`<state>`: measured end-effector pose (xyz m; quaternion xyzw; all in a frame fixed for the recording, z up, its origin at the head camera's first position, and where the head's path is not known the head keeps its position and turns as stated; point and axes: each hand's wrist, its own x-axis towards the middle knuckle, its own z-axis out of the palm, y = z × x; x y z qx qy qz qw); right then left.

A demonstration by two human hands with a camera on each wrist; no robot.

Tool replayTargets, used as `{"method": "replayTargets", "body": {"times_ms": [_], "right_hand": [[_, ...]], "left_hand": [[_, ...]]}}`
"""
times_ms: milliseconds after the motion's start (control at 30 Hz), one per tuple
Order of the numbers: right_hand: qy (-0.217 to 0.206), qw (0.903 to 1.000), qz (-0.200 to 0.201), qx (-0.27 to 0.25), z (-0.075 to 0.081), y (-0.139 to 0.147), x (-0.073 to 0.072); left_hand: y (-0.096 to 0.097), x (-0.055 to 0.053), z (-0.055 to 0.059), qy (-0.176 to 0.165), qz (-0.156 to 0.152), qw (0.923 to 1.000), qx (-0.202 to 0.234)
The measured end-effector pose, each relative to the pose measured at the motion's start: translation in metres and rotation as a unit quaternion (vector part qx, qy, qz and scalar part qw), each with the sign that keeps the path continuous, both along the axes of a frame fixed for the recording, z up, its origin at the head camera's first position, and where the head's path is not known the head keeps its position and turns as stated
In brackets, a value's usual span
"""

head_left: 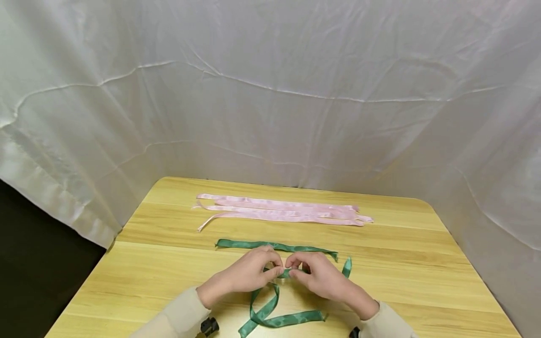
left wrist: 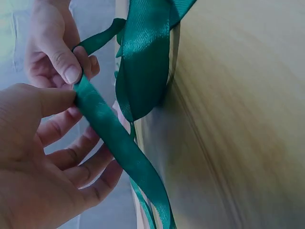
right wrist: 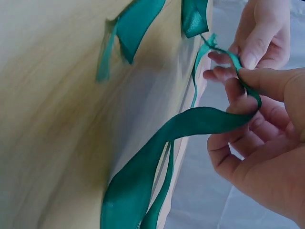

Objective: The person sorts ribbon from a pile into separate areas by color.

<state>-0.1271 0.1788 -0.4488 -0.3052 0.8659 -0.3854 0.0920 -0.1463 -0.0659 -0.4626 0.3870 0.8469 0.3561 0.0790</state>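
Both hands pinch a green satin ribbon (head_left: 285, 273) between thumb and fingers, close together above the front of the table. My left hand (head_left: 249, 272) holds it at the thumb tip; in the left wrist view a length of the ribbon (left wrist: 128, 148) runs down past the fingers. My right hand (head_left: 323, 277) pinches it a short way off, and in the right wrist view the ribbon (right wrist: 190, 121) bends around a finger and trails down to the table. A looped, crossing green length (head_left: 291, 320) lies below the hands; whether it joins the held piece I cannot tell.
Just beyond the hands a straight green ribbon (head_left: 274, 245) lies across the wooden table (head_left: 148, 281). Several pink ribbons (head_left: 291, 216) lie side by side farther back. A pale curtain (head_left: 270, 117) hangs around the table's back and sides.
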Motion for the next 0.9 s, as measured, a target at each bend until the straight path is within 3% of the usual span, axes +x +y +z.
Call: {"method": "replayTargets", "body": {"times_ms": [167,333,500,733,900], "right_hand": [[0.002,0.9997,-0.023,0.011,0.001,0.005,-0.002],[-0.028,0.9988,-0.039,0.006,0.004,0.008,-0.003],[-0.032,0.9981,-0.052,0.001,0.008,0.011,-0.002],[-0.019,0.9964,-0.082,0.000,0.015,0.017,-0.004],[-0.010,0.9964,-0.084,-0.001,0.015,0.023,-0.005]], "left_hand": [[-0.004,-0.001,0.004,-0.038,0.009,0.9991,0.016],[-0.007,0.000,0.009,-0.065,0.006,0.9975,0.029],[-0.012,-0.001,0.013,-0.065,0.013,0.9976,0.018],[-0.024,-0.005,0.018,-0.072,-0.009,0.9971,0.024],[-0.039,-0.008,0.020,-0.065,0.009,0.9974,0.027]]}}
